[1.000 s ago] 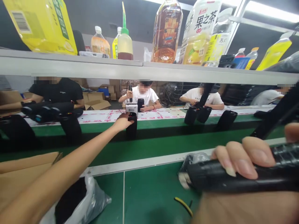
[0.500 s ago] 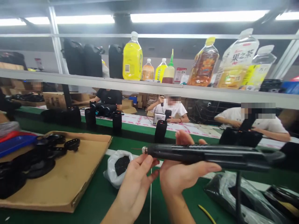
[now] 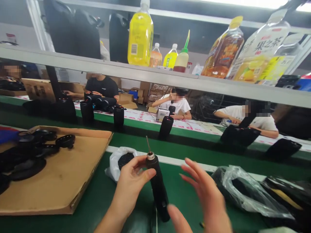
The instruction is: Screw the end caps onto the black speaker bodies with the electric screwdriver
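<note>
My left hand (image 3: pixel 132 181) is closed around the upper end of a black electric screwdriver (image 3: pixel 157 187), which now stands nearly upright with its thin bit (image 3: pixel 147 144) pointing up. My right hand (image 3: pixel 206 197) hovers just right of the tool with fingers spread, holding nothing. Both hands are over the green bench (image 3: pixel 187 191). A small clear bag of black parts (image 3: pixel 120 161) lies just behind my left hand.
A cardboard tray (image 3: pixel 63 181) with several black round parts sits at left. Plastic-wrapped black items (image 3: pixel 245 191) lie at right. Black cylindrical speakers (image 3: pixel 166 127) stand on the conveyor beyond. Drink bottles (image 3: pixel 140 32) line the shelf above. Other people sit across the line.
The screwdriver swung from lying level in my right hand to standing upright in my left. My right hand let go and opened. The view dropped slightly.
</note>
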`<state>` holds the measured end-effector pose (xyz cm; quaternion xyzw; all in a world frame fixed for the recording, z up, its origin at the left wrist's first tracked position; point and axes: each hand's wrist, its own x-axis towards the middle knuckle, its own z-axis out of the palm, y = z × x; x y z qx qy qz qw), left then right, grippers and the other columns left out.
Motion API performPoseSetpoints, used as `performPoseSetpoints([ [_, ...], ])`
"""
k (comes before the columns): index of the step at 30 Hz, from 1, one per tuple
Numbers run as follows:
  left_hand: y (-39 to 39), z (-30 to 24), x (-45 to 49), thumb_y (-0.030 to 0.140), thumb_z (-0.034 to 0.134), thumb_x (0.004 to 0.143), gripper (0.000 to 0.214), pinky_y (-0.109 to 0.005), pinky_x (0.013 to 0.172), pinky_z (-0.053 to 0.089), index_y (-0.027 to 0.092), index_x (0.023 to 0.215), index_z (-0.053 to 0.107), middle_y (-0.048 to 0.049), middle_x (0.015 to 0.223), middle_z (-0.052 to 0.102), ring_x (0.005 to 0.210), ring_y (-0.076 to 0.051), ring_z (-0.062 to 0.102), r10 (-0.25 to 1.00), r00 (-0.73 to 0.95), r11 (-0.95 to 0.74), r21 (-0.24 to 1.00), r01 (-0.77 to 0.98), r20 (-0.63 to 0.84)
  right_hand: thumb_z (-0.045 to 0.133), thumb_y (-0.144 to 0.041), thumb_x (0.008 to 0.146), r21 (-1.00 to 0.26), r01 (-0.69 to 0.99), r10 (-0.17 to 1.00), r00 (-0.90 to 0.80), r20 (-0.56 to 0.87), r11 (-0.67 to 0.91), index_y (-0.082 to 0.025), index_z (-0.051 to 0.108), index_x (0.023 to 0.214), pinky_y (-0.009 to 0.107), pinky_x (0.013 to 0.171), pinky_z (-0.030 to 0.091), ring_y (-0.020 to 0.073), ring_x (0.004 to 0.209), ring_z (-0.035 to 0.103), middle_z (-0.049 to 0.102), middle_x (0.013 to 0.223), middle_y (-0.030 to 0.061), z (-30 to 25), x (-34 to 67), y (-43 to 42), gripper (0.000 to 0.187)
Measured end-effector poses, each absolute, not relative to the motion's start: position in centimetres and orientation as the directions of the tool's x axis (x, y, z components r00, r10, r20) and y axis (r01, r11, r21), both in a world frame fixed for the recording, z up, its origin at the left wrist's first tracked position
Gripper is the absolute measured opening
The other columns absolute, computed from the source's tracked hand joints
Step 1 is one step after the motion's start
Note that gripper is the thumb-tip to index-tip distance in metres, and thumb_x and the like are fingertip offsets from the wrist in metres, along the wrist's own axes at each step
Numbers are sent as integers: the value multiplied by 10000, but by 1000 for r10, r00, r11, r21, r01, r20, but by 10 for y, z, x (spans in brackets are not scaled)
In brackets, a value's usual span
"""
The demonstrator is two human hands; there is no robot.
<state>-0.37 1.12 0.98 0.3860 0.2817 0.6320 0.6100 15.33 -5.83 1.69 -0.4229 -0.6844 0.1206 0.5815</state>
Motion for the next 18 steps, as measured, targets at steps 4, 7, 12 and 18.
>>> performPoseSetpoints([
  [4, 4, 15, -11, 137, 872, 578, 318, -243, 769, 567, 176, 864, 736, -42, 888, 752, 838, -194, 715, 980, 141, -66, 899, -433, 139, 540, -491, 1011, -653, 272, 705, -338, 623, 707, -282, -66, 1546, 188, 1023, 465, 95, 1133, 507, 422, 1286, 70, 8, 154, -7, 835],
  [7, 5, 18, -15, 141, 865, 570, 298, -225, 740, 567, 186, 828, 722, -21, 856, 741, 786, -174, 710, 989, 79, -94, 945, -312, 124, 535, -522, 1008, -720, 132, 696, -421, 582, 682, -316, 98, 1526, 170, 983, 493, 88, 1082, 543, 480, 1216, 49, -3, 150, 14, 709],
  [12, 6, 16, -23, 231, 871, 589, 284, -195, 691, 543, 194, 839, 742, -16, 786, 706, 704, -145, 656, 981, 5, -192, 965, -177, 195, 621, -290, 934, -707, 107, 698, -314, 643, 699, -325, 322, 1437, 153, 1008, 475, 97, 1134, 518, 453, 1244, 28, -17, 145, 12, 587],
  [18, 9, 30, -21, 280, 883, 599, 379, -193, 807, 530, 261, 960, 770, -32, 1024, 676, 908, -175, 638, 919, 170, -340, 933, -122, 357, 627, -192, 867, -617, 163, 638, -205, 743, 770, -290, 395, 1318, 88, 970, 440, 44, 1054, 522, 486, 1154, -10, -18, 147, 0, 516],
])
